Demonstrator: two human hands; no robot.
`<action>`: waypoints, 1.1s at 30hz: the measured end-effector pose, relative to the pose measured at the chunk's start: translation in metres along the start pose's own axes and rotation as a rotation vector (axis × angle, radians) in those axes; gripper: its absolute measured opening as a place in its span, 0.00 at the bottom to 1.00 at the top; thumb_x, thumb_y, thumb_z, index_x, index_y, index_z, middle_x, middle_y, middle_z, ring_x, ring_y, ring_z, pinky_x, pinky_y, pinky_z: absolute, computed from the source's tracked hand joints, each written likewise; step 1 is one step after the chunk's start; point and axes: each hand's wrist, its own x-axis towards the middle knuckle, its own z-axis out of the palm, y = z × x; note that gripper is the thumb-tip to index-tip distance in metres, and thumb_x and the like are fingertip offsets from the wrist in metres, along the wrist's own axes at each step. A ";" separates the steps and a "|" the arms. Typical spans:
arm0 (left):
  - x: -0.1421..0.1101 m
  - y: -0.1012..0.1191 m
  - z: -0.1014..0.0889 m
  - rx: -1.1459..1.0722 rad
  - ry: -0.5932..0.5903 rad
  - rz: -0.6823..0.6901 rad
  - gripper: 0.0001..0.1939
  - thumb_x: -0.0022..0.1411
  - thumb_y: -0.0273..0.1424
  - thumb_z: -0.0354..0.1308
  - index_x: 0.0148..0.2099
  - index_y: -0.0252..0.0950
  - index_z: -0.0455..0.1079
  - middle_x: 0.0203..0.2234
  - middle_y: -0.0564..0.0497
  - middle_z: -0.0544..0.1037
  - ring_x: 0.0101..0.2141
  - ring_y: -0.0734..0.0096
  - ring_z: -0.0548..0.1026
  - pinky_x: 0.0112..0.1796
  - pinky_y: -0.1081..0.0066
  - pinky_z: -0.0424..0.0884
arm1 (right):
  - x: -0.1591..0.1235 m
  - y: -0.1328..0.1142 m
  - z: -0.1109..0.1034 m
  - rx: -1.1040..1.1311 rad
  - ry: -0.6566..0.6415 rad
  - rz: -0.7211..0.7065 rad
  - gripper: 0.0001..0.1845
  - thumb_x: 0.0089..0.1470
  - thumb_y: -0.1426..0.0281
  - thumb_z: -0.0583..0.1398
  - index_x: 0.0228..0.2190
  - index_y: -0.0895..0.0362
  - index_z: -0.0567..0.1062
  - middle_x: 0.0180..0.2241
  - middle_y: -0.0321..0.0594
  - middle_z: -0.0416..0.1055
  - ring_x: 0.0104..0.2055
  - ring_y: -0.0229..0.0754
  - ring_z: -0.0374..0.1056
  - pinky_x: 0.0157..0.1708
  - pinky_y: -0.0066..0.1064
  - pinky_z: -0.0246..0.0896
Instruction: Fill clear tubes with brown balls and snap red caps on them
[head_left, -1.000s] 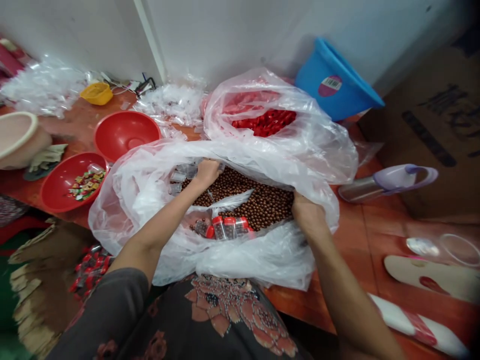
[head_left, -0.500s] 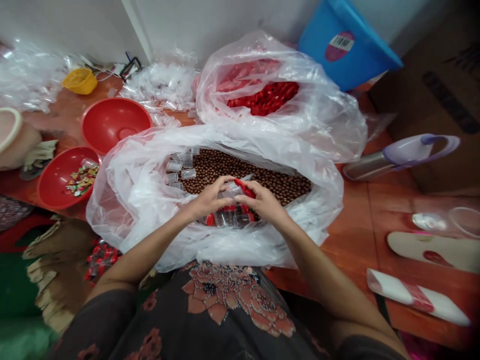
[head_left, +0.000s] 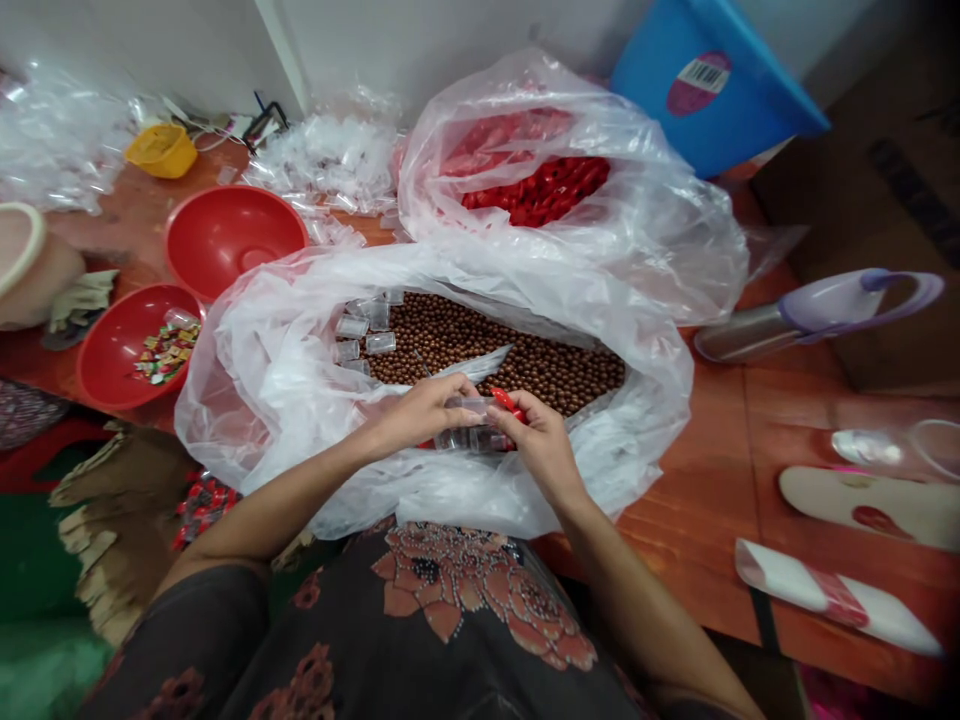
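My left hand (head_left: 424,412) is closed around a small clear plastic tube (head_left: 471,404). Close beside it, my right hand (head_left: 541,440) pinches a red cap (head_left: 508,402) near the tube's right end. Whether the cap touches the tube I cannot tell. Both hands are over the near side of an open clear plastic bag (head_left: 255,400) filled with brown round balls (head_left: 555,370). Several empty clear tubes (head_left: 380,343) lie at the bag's left. Under my hands are more tubes, partly hidden. A scoop-like clear piece (head_left: 480,365) rests on the balls.
Behind stands a bag of red caps (head_left: 555,190) next to a blue bucket (head_left: 712,90). At left are a red bowl (head_left: 236,235), another red bowl with small wrapped pieces (head_left: 105,350) and a yellow basket (head_left: 160,150). A lilac-topped flask (head_left: 817,310) lies at right.
My left hand came from the tubes at the bag's left, my right from the bag's right side. They met over the near side, now holding a tube and a red cap.
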 end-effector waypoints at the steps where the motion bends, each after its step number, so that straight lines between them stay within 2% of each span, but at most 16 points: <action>1: -0.002 0.001 0.000 0.002 0.010 0.002 0.10 0.59 0.38 0.61 0.40 0.39 0.72 0.31 0.52 0.78 0.33 0.67 0.73 0.34 0.68 0.66 | -0.003 0.003 -0.004 0.024 0.018 0.019 0.12 0.51 0.58 0.63 0.29 0.54 0.74 0.22 0.30 0.64 0.23 0.36 0.57 0.24 0.28 0.53; 3: -0.008 -0.003 -0.006 -0.015 0.076 -0.017 0.09 0.58 0.38 0.61 0.39 0.39 0.72 0.31 0.51 0.78 0.32 0.67 0.74 0.34 0.68 0.67 | -0.007 0.007 -0.017 0.075 0.132 0.037 0.12 0.50 0.59 0.64 0.29 0.54 0.74 0.22 0.31 0.65 0.23 0.35 0.57 0.24 0.28 0.53; 6: -0.013 -0.013 -0.022 -0.155 0.258 -0.116 0.10 0.59 0.38 0.60 0.40 0.38 0.70 0.28 0.51 0.76 0.28 0.71 0.73 0.31 0.69 0.67 | -0.009 0.006 -0.042 0.095 0.415 -0.019 0.11 0.52 0.59 0.64 0.30 0.54 0.73 0.25 0.31 0.66 0.23 0.34 0.57 0.24 0.27 0.54; 7: -0.014 -0.016 -0.025 -0.203 0.286 -0.139 0.11 0.60 0.38 0.59 0.41 0.38 0.70 0.28 0.51 0.76 0.26 0.72 0.72 0.29 0.70 0.67 | -0.008 0.004 -0.047 0.067 0.439 -0.042 0.11 0.52 0.60 0.64 0.31 0.54 0.73 0.25 0.31 0.66 0.24 0.34 0.57 0.25 0.27 0.55; 10: -0.010 -0.019 -0.021 -0.241 0.201 -0.104 0.16 0.59 0.38 0.61 0.47 0.37 0.69 0.33 0.50 0.76 0.26 0.75 0.72 0.29 0.71 0.69 | -0.006 -0.005 -0.042 -0.033 0.224 -0.078 0.14 0.53 0.58 0.63 0.38 0.54 0.74 0.31 0.35 0.71 0.30 0.37 0.64 0.32 0.30 0.62; 13: -0.006 -0.016 0.000 -0.254 0.093 -0.038 0.18 0.57 0.38 0.62 0.48 0.37 0.70 0.38 0.49 0.77 0.30 0.74 0.73 0.31 0.72 0.70 | -0.002 -0.008 -0.018 -0.045 0.028 -0.101 0.25 0.49 0.57 0.65 0.47 0.53 0.74 0.38 0.39 0.75 0.34 0.41 0.69 0.35 0.33 0.66; 16: -0.007 -0.015 0.018 -0.301 0.077 -0.042 0.15 0.58 0.37 0.62 0.46 0.36 0.72 0.38 0.49 0.78 0.31 0.73 0.74 0.32 0.73 0.71 | 0.000 -0.003 0.000 -0.064 -0.052 -0.057 0.20 0.50 0.55 0.65 0.41 0.55 0.77 0.32 0.38 0.76 0.32 0.41 0.68 0.34 0.33 0.65; 18: -0.011 -0.019 0.021 -0.309 0.097 -0.078 0.15 0.57 0.38 0.63 0.45 0.36 0.73 0.37 0.49 0.78 0.30 0.73 0.74 0.30 0.73 0.70 | -0.001 0.000 0.003 -0.052 -0.055 -0.049 0.17 0.51 0.55 0.64 0.36 0.55 0.78 0.30 0.37 0.75 0.31 0.40 0.68 0.33 0.33 0.64; 21: -0.021 -0.030 0.007 -0.318 0.203 -0.128 0.15 0.56 0.38 0.65 0.43 0.35 0.75 0.35 0.48 0.79 0.30 0.73 0.74 0.31 0.72 0.70 | -0.001 0.003 -0.008 -0.024 0.065 -0.041 0.16 0.51 0.55 0.64 0.34 0.55 0.78 0.29 0.36 0.74 0.28 0.39 0.66 0.30 0.31 0.63; 24: -0.026 -0.041 -0.019 -0.342 0.438 -0.145 0.16 0.56 0.38 0.64 0.44 0.35 0.75 0.37 0.47 0.80 0.32 0.72 0.76 0.35 0.70 0.72 | 0.006 0.001 -0.032 -0.049 0.298 -0.019 0.18 0.52 0.54 0.63 0.36 0.55 0.76 0.28 0.35 0.72 0.28 0.38 0.65 0.31 0.32 0.63; 26: -0.021 -0.047 -0.037 -0.286 0.525 -0.109 0.17 0.57 0.38 0.64 0.46 0.35 0.75 0.39 0.47 0.81 0.36 0.70 0.77 0.39 0.69 0.73 | 0.013 0.001 -0.048 -0.208 0.279 -0.057 0.20 0.52 0.51 0.62 0.37 0.55 0.76 0.30 0.37 0.71 0.32 0.42 0.67 0.37 0.36 0.65; 28: -0.008 -0.053 -0.050 -0.177 0.500 -0.068 0.16 0.56 0.37 0.64 0.45 0.35 0.77 0.41 0.46 0.81 0.39 0.68 0.77 0.42 0.68 0.72 | 0.020 0.002 -0.058 -0.450 0.246 -0.115 0.25 0.51 0.49 0.62 0.40 0.55 0.76 0.36 0.41 0.71 0.38 0.47 0.68 0.43 0.42 0.65; 30: 0.013 -0.059 -0.058 -0.056 0.465 -0.071 0.15 0.55 0.37 0.65 0.43 0.35 0.78 0.39 0.46 0.82 0.38 0.67 0.77 0.42 0.67 0.71 | 0.022 0.006 -0.060 -0.611 0.295 -0.172 0.29 0.52 0.48 0.61 0.47 0.56 0.74 0.42 0.47 0.69 0.44 0.52 0.68 0.48 0.48 0.63; 33: 0.047 -0.066 -0.065 0.188 0.512 -0.133 0.14 0.53 0.38 0.67 0.40 0.36 0.80 0.34 0.46 0.83 0.35 0.63 0.77 0.39 0.65 0.69 | 0.016 0.012 -0.058 -0.541 0.337 -0.243 0.27 0.59 0.51 0.55 0.50 0.58 0.72 0.45 0.50 0.68 0.48 0.52 0.67 0.51 0.49 0.62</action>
